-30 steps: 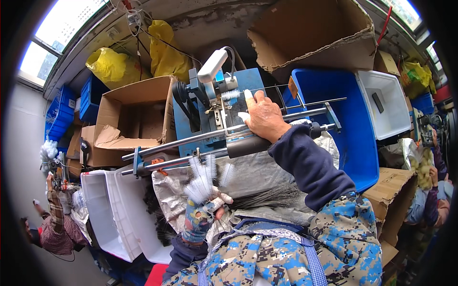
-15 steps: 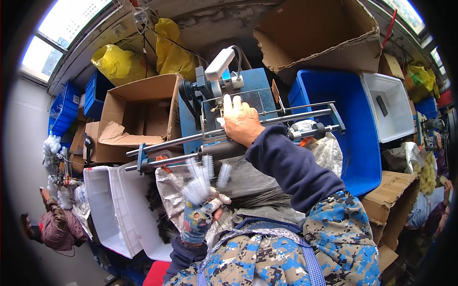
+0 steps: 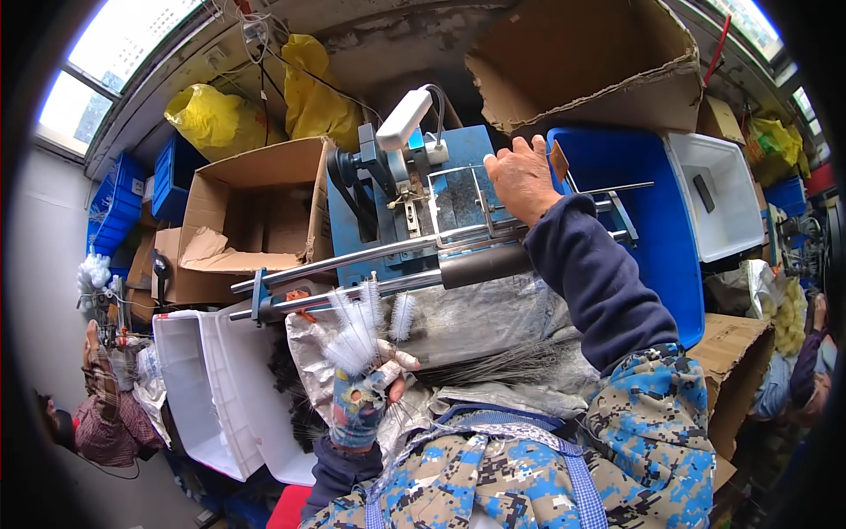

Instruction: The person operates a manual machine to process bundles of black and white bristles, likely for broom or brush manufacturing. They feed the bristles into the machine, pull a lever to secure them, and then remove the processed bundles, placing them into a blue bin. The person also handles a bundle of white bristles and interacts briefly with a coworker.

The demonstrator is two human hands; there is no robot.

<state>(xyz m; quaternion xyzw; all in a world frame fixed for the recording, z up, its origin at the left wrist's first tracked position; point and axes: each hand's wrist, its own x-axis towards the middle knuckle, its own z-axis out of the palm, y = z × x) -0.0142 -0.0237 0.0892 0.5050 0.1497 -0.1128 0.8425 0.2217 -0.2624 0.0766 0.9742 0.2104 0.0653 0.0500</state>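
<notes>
My left hand (image 3: 366,401), in a patterned glove with bare fingertips, is closed around a bunch of white-bristled wire brushes (image 3: 354,339). Their bristle heads fan upward, just in front of the machine's rails. My right hand (image 3: 525,181) curls over the right part of the sliding metal frame (image 3: 458,234) on the bench machine (image 3: 374,216); what its fingers grip underneath is hidden. A dark roller (image 3: 483,264) lies below that wrist. Beside the fingers stands a small brown plate (image 3: 559,162). Thin wire stems (image 3: 502,366) lie in a pile on the grey sheet (image 3: 458,317) before me.
An opened cardboard box (image 3: 251,203) stands left of the machine, a deep blue bin (image 3: 674,264) right of it. White bins (image 3: 207,388) sit at lower left. Long metal rails (image 3: 344,260) cross the front. Other people work at far left and far right.
My right hand has moved right, and the sliding frame and roller have shifted right along the rails too. My left hand stays nearly in place with the brushes.
</notes>
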